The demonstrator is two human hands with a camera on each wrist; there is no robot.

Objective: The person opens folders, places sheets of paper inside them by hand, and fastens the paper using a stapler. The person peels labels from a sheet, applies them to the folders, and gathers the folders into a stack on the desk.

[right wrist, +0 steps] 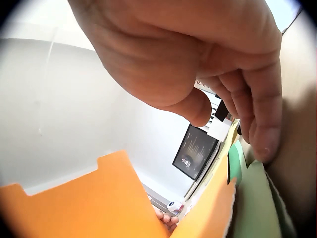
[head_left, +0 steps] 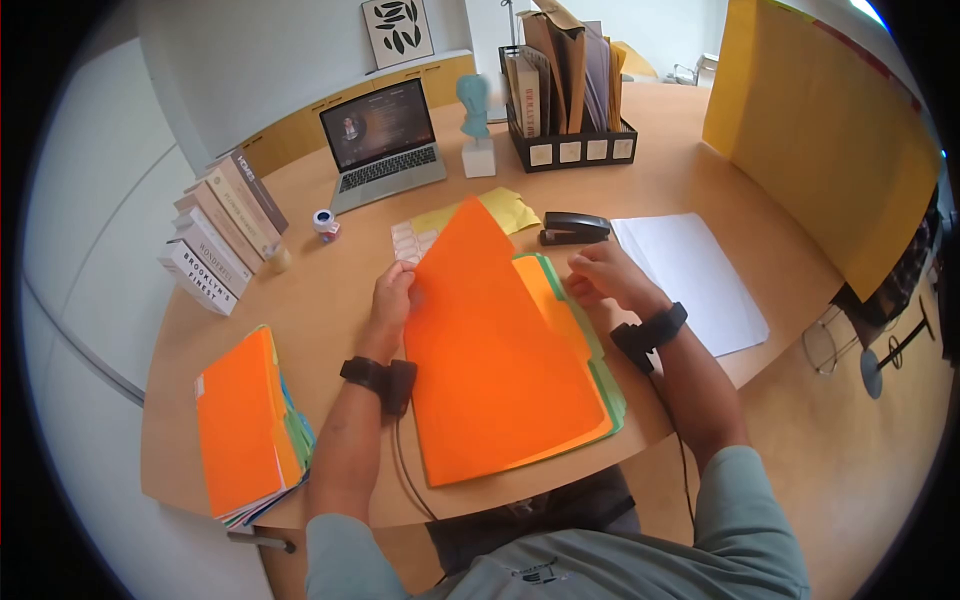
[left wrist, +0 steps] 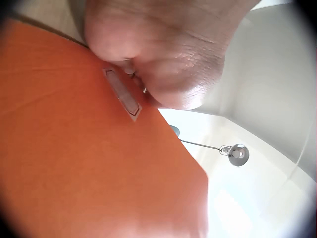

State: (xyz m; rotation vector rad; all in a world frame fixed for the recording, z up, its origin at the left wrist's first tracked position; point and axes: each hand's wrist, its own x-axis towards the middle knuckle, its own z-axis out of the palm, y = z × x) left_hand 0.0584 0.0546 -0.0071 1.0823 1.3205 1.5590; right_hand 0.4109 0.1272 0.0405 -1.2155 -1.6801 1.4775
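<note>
My left hand (head_left: 393, 300) pinches the left edge of an orange folder (head_left: 495, 370), whose top cover stands raised. In the left wrist view a pale label sticker (left wrist: 122, 93) shows on the orange surface just below the curled fingers. Under the cover lie a lighter orange sheet (head_left: 545, 295) and green folders (head_left: 612, 395), their tabs sticking out on the right. Beside those tabs is my right hand (head_left: 612, 275), fingers loosely bent and holding nothing. Its fingertips (right wrist: 265, 148) hang close to the green edge in the right wrist view.
A black stapler (head_left: 574, 228) and white papers (head_left: 690, 280) lie near the right hand. A second folder stack (head_left: 240, 420) sits at left, books (head_left: 225, 230) behind it. Farther back are an ink bottle (head_left: 326, 226), laptop (head_left: 385, 140), bust (head_left: 474, 110) and file rack (head_left: 575, 150).
</note>
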